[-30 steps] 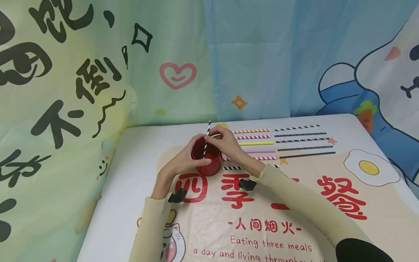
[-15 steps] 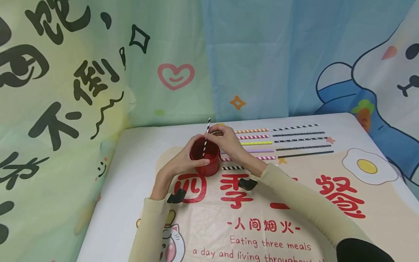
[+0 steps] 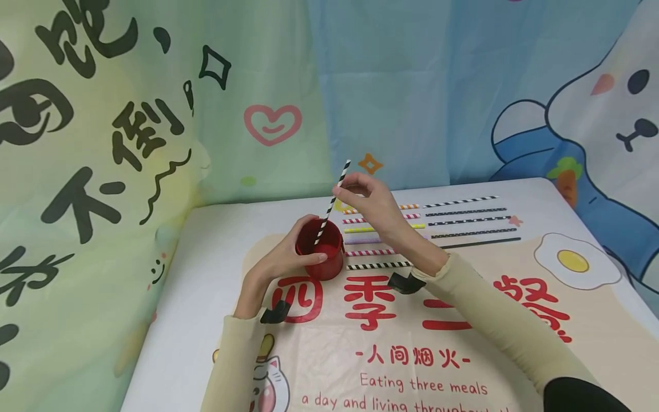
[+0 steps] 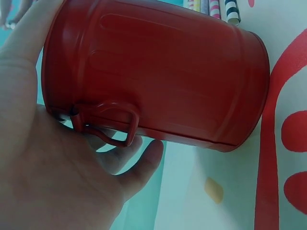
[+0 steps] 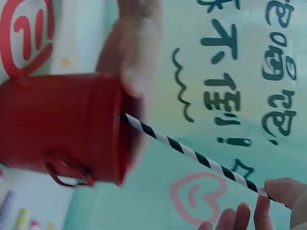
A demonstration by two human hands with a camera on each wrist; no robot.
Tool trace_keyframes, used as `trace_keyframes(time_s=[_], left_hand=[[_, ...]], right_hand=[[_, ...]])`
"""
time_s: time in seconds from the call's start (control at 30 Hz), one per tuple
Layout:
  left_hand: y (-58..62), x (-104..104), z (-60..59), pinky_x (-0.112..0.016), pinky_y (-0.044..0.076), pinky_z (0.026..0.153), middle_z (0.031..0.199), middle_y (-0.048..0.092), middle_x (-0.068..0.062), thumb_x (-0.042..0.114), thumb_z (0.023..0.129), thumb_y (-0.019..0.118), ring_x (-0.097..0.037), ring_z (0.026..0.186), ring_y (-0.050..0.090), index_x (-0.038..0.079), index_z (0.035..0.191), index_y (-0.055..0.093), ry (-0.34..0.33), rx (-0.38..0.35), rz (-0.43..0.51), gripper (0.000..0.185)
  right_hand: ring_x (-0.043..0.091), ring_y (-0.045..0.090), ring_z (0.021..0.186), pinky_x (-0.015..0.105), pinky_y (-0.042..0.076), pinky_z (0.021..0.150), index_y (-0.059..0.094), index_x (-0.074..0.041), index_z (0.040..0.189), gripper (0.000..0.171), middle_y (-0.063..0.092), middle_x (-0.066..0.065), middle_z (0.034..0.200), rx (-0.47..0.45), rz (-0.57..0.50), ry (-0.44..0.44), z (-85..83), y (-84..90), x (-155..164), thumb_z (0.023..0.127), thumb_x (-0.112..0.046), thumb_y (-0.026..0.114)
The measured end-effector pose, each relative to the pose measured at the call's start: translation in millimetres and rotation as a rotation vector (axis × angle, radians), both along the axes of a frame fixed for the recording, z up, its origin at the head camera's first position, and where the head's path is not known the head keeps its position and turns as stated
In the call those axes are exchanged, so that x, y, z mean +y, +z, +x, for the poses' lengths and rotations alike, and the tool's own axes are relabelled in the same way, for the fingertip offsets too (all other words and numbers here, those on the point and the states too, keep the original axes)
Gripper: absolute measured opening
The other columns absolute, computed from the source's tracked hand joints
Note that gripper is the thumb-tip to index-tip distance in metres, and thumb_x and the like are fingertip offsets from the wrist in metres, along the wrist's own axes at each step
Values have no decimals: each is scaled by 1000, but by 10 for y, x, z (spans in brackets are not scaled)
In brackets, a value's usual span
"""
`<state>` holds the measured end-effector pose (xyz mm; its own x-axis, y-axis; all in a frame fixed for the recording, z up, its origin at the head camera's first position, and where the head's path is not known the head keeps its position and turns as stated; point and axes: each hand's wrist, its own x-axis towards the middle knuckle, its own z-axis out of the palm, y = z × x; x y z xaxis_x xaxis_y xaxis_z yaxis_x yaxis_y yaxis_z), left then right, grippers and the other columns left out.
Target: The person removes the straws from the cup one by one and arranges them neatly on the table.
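Note:
My left hand [image 3: 283,254] grips a red metal bucket [image 3: 329,268] around its left side, thumb at the front of the rim. In the left wrist view the bucket [image 4: 168,72] fills the upper middle, a small loop handle [image 4: 108,122] near its rim and my left hand [image 4: 62,163] curled about it. My right hand [image 3: 373,209] pinches a black-and-white striped paper straw [image 3: 333,197] near its upper end. The straw slants, its lower end inside the bucket. In the right wrist view the striped straw [image 5: 192,153] runs from the bucket mouth to my right thumb and fingertips [image 5: 283,191].
Right of the bucket, coloured patterned straws [image 3: 383,230] lie in a row, partly hidden behind my right hand. Farther right lie several dark patterned straws [image 3: 473,233]. The table [image 3: 216,229] bears a printed cloth [image 3: 412,372]; a printed curtain [image 3: 381,86] hangs behind.
My right hand has risen and moved right, drawing the striped straw higher and tilting its top rightward. My left hand still holds the bucket in about the same place.

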<state>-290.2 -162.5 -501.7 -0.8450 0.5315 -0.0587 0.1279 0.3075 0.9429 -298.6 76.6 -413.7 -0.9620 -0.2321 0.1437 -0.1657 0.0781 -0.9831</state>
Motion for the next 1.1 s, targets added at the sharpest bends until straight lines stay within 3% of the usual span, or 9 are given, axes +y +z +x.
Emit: trace_keyframes(time_s=[0.17,0.3,0.5,0.8,0.97,1.1], left_hand=[[11,12,-2,-42,57,93,144,46,1,23,84,81,-26,134,44,30,149,31,5,3,1,82],[6,14,3,-44,57,93,147,44,-5,26,84,81,-32,137,41,29,151,29,10,0,-13,85],[-15,6,36,-42,58,93,146,44,-1,27,84,81,-30,137,41,29,152,27,22,-13,-35,87],[-14,-7,41,-42,58,93,146,44,0,26,84,81,-30,137,41,30,152,27,15,-3,-25,87],[-11,-5,32,-42,57,94,147,44,-2,25,84,80,-32,138,41,28,152,27,5,-3,-22,87],[6,-10,26,-43,57,93,147,44,-2,26,84,81,-31,137,41,28,152,28,0,3,-21,86]], right_hand=[[18,61,109,31,51,96,65,-14,105,18,63,-1,109,78,-51,-36,34,156,195,93,-25,72],[18,62,104,28,52,93,65,-12,106,18,63,0,106,175,43,-72,89,229,401,94,-24,71],[17,60,102,36,50,93,65,-12,106,17,64,1,105,320,375,-98,171,189,678,95,-24,70],[26,57,93,43,50,82,65,-12,99,9,63,7,99,627,960,-60,310,-163,929,90,-14,66],[27,54,89,40,49,79,64,-12,105,18,60,9,99,668,1174,-36,362,-383,1047,89,-16,71],[25,55,89,37,53,77,66,-9,108,26,61,10,98,644,1235,-22,406,-522,1106,86,-14,78]])
